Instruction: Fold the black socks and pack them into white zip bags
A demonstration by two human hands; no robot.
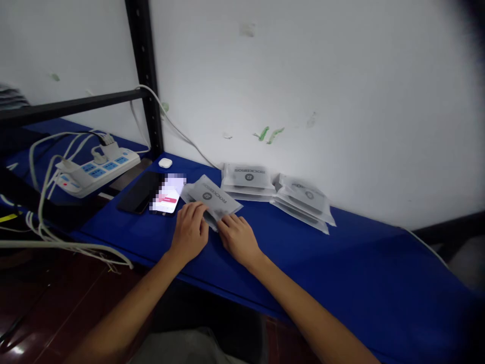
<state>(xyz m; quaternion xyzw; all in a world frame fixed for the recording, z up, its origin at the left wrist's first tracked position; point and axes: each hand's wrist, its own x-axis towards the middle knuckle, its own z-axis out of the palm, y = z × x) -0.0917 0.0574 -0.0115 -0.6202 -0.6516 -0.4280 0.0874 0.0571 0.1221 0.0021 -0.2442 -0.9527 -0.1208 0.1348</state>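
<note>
A frosted plastic bag [217, 196] with a round logo and the print "ROCKBROS" lies at an angle in front of me. My left hand [189, 231] grips its near left edge, fingers curled over the plastic. At the near right corner, my right hand [239, 238] pinches the bag, its fingertips partly hidden against it. Something dark shows through the bag beneath the hands. Against the wall rests a stack of similar bags [248, 177]. A second stack of bags [306, 197] leans beside it on the right.
Left of the bag lie a lit phone [168, 194] and a dark phone [139, 193]. A white earbud case [165, 163] sits behind them. A white power strip [98, 172] with tangled cables stands further left, near a black metal post [146, 76]. The blue tabletop [364, 273] extends right.
</note>
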